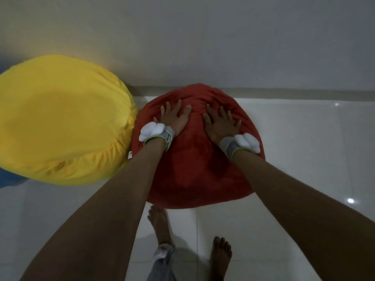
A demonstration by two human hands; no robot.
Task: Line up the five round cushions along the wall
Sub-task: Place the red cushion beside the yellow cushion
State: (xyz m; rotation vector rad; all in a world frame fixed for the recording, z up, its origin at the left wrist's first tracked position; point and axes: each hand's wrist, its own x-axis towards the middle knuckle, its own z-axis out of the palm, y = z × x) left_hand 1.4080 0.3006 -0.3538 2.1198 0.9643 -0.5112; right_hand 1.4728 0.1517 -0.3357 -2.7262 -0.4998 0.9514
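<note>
A red round cushion (pixel 194 171) lies on the floor with its far edge against the wall's skirting. My left hand (pixel 174 116) and my right hand (pixel 220 122) rest flat on its top, fingers spread, holding nothing. A larger yellow round cushion (pixel 60 122) sits to the left, touching the red one and reaching the wall. Under the yellow cushion's left edge, a strip of a blue cushion (pixel 10 179) shows at the frame's left border.
The white wall (pixel 203 47) runs across the top, with a grey skirting (pixel 304 92) at its foot. Glossy white floor tiles (pixel 294 149) stretch to the right of the red cushion. My bare feet (pixel 160 226) stand just in front of it.
</note>
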